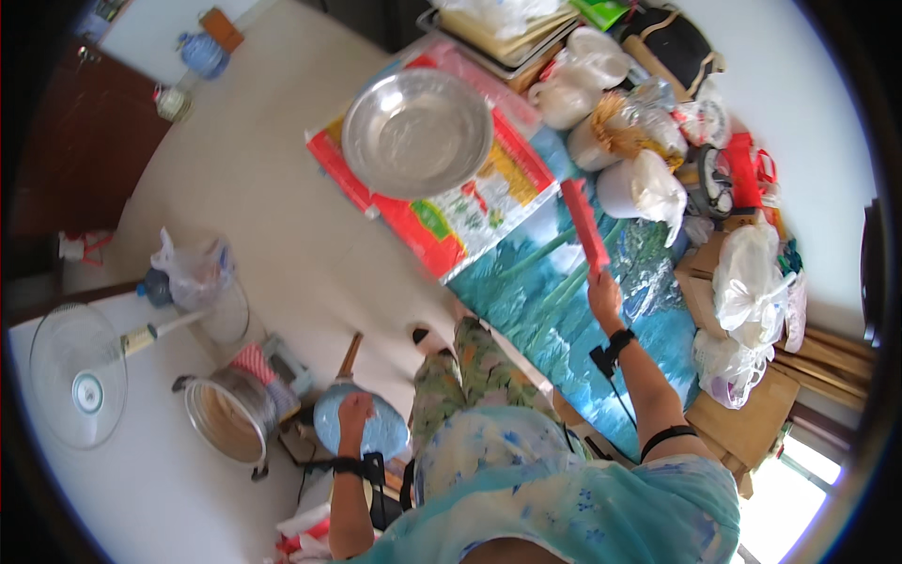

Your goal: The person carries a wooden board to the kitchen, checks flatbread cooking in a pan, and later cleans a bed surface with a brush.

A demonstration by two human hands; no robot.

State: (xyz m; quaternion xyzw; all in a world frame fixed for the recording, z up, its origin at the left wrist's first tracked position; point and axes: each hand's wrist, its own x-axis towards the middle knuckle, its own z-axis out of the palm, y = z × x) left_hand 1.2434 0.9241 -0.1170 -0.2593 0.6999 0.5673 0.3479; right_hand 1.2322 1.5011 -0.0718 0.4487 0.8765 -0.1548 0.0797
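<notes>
My right hand is wrapped round one end of a long, flat red bar-like thing, which points away from me above the blue patterned table cover. What kind of thing it is I cannot tell. Low on the left, my left hand is closed over a round light-blue thing with a brown wooden handle beyond it; what its fingers hold, if anything, is hidden. A wide metal basin rests on a red, yellow and white printed sheet at the table's far end.
White tubs and bags crowd the table's right side, with tied plastic bags and cardboard nearer. On the left stand a large metal pot and a fan. Pale floor lies beyond; a water jug stands there.
</notes>
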